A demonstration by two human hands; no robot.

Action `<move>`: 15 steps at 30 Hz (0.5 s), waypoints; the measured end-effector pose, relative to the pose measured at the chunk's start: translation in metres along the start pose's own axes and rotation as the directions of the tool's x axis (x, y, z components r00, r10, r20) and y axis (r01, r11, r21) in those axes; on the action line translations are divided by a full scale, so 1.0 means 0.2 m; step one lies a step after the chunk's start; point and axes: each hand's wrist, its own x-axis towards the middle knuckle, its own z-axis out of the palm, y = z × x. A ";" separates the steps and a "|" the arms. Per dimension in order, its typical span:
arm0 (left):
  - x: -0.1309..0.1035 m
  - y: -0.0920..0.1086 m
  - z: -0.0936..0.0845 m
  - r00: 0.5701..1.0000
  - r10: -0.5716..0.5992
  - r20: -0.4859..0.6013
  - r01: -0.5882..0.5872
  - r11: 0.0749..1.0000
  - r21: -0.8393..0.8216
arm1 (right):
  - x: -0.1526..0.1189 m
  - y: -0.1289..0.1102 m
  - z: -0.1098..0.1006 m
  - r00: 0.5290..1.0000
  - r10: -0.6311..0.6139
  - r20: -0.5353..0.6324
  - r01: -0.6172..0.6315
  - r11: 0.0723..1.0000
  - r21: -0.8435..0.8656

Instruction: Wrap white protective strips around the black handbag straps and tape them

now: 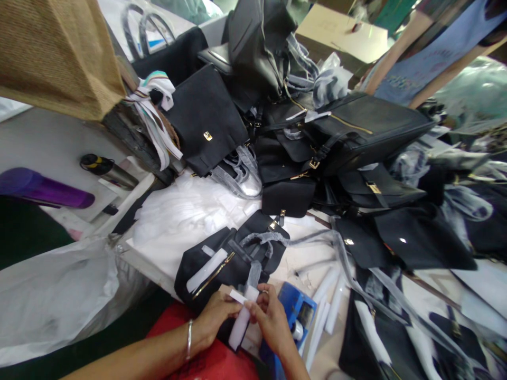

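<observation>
A black bag [216, 272] with a gold zipper lies on the table before me, a white foam strip along the zipper. One strap, partly in clear plastic, runs toward me with a white foam wrap [240, 328] around its near part. My left hand [219, 314] is closed, pinching a small white strip [238, 296] against this wrap. On the wrap's other side, my right hand [271, 315] is closed too, thumb and fingers pressed on the foam. Just right of it stands a blue tape dispenser [291, 306], partly hidden by my forearm.
White foam sheets [178, 208] are piled behind the bag to the left. Rolled white foam pieces [322, 311] lie right of the dispenser. Black bags [317, 132] crowd the back and right. A purple bottle [47, 187] is at left; another person [425, 68] stands at far right.
</observation>
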 end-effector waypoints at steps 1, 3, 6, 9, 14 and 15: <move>0.00 0.00 0.00 1.000 -0.004 -0.006 0.004 1.000 -0.001 | 0.00 0.00 0.00 1.000 -0.008 -0.010 0.008 0.999 -0.031; 0.01 0.01 0.01 1.000 -0.008 -0.023 0.008 1.000 -0.002 | 0.00 0.01 0.00 0.999 -0.022 -0.029 0.019 0.996 -0.093; 0.01 0.01 0.02 0.999 -0.012 -0.045 0.012 1.000 -0.008 | 0.01 0.02 0.01 0.998 -0.028 -0.047 0.022 0.990 -0.140; 0.02 0.00 0.02 0.999 -0.010 -0.049 0.009 1.000 -0.028 | 0.01 0.01 0.02 0.997 -0.031 -0.071 0.020 0.989 -0.147; 0.03 -0.02 0.01 0.999 -0.015 -0.040 0.014 1.000 -0.020 | 0.01 0.02 0.03 0.993 -0.042 -0.106 0.021 0.981 -0.191; 0.03 -0.02 0.01 0.999 -0.017 -0.034 0.016 1.000 -0.019 | 0.01 0.02 0.03 0.994 -0.036 -0.103 0.015 0.981 -0.192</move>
